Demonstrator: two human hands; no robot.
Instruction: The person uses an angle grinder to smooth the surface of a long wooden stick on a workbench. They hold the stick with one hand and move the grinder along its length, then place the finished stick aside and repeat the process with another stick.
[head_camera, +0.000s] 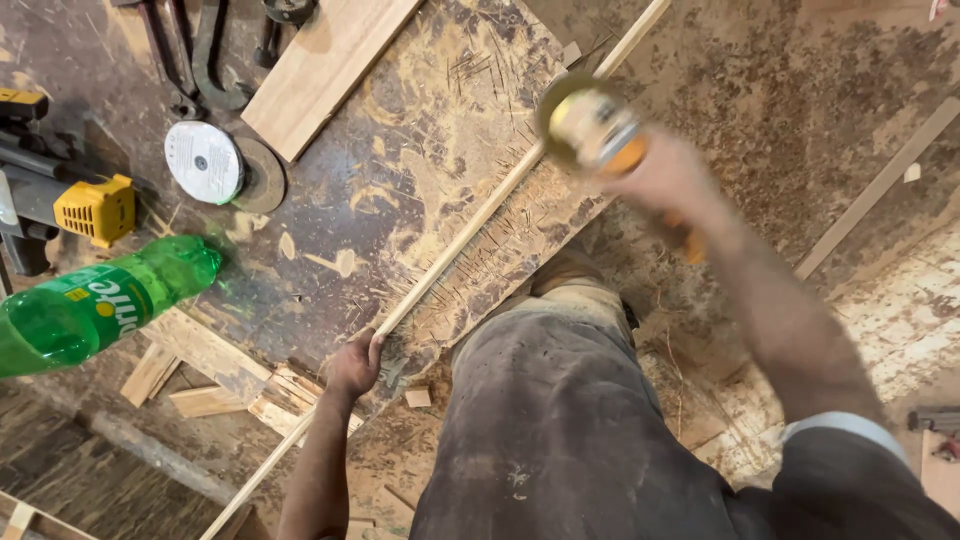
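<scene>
Left hand (354, 366) is clenched around a long thin wooden strip (470, 232), pinning it down right at the near edge of the tabletop (400, 150). The strip runs diagonally across the scarred, sawdust-caked board, from down near the floor at lower left up past the far right corner.

Right hand (668, 180) is up in the air and pretty blurred, gripping a tool with an orange handle and a yellowish round head (590, 125), looks like a hammer or mallet but honestly too smeared to be sure. The head sits just above the strip's upper stretch; can't tell if it's touching.

Other stuff on the tabletop: a green plastic bottle (95, 305) lying on its side at the left edge, a yellow-and-black power tool (70, 200) behind it, a white grinding disc (203, 162) overlapping a darker worn disc (262, 175), some dark metal hand tools (195, 55) at the top, and a flat wooden plank (325, 65) beside them. A few offcut wood blocks (205, 385) sit near the left hand. The person's knee in dusty dark trousers (560, 400) pushes up against the tabletop edge.
</scene>
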